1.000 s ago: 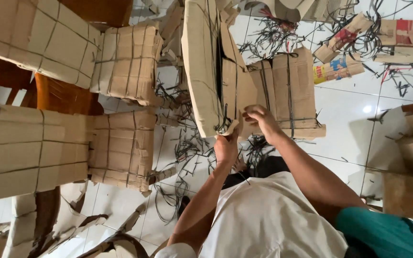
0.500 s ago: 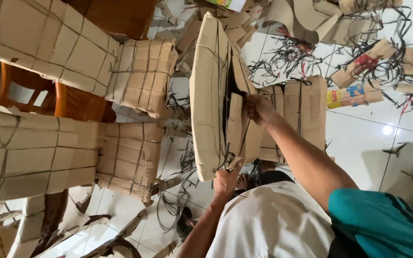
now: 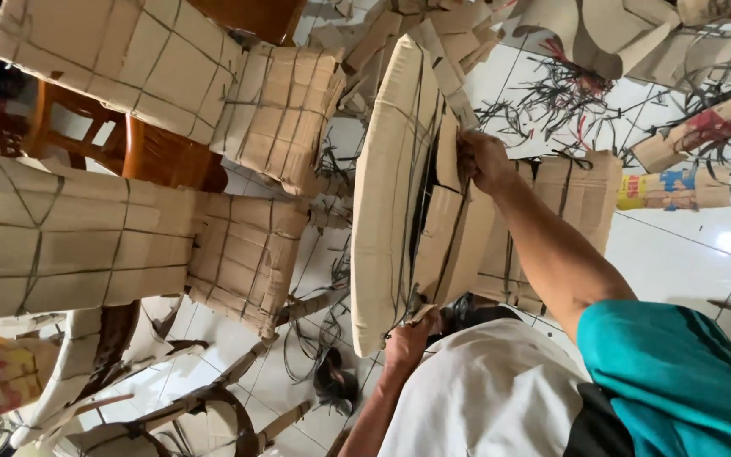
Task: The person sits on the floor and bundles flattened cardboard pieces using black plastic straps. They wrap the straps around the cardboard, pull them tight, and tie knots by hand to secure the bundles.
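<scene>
— From the head view, where do we have the cardboard-wrapped panel (image 3: 391, 195)?

— Standing on edge in front of us, long axis running away from our body. Our right hand (image 3: 482, 159) is closed on a cardboard flap at its far side; our left hand (image 3: 408, 338) pinches its near end.

— Which grip sits nearer?

— The left. Wrapped chairs (image 3: 129, 220) stand beside it on the tiled floor (image 3: 687, 254).

Teal short sleeve (image 3: 678, 381) on right arm, white cloth (image 3: 484, 398) over lap, bare forearms
</scene>
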